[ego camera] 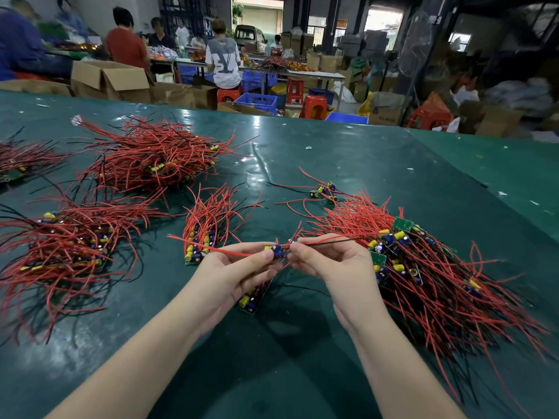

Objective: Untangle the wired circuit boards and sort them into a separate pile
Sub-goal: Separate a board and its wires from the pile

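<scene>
Holding one small circuit board (276,251) between both hands, I see it raised just above the green table (348,164). My left hand (239,272) pinches the board, its blue and yellow parts facing up; a red wire (211,247) runs left from it. My right hand (329,261) pinches a thin dark wire (332,241) leading right from the board. Right of the board lies the big tangled pile (423,267); left of it a small neat pile (205,234).
</scene>
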`<state>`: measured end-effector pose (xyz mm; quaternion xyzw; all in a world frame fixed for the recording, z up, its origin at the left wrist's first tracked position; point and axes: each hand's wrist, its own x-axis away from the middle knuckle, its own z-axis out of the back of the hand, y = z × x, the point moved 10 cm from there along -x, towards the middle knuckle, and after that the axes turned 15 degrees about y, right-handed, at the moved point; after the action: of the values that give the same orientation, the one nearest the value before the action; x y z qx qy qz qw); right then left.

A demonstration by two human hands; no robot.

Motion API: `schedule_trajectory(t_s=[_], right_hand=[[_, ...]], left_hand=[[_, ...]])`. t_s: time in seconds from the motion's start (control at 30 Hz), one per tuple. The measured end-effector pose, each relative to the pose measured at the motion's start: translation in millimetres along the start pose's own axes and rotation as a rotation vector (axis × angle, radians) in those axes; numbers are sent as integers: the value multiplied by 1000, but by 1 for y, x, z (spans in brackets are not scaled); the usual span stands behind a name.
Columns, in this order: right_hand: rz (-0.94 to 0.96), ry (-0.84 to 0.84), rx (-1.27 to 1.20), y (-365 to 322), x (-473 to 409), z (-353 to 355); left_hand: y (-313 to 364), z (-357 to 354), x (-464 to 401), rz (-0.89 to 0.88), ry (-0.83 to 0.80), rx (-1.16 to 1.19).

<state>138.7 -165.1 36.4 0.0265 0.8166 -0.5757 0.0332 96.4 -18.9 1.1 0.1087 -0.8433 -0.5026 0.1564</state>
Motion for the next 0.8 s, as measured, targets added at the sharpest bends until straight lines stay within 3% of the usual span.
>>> schedule_trajectory(t_s=[0.17,0.43,0.57,0.73,0.8], right_hand=[[-204,96,-188,20,4,2],[-357,81,-173,31,8,2],[-383,113,-221,32,6,6],[-615,159,-304,50,15,4],[-623,130,-325,49,15,0]], left_hand=[[4,-4,5,-71,15,-22],[13,-1,7,-171,79,-103],[16,1,6,-180,89,-80],[15,-1,4,-158,73,-59],[14,-1,4,-135,67,-50]])
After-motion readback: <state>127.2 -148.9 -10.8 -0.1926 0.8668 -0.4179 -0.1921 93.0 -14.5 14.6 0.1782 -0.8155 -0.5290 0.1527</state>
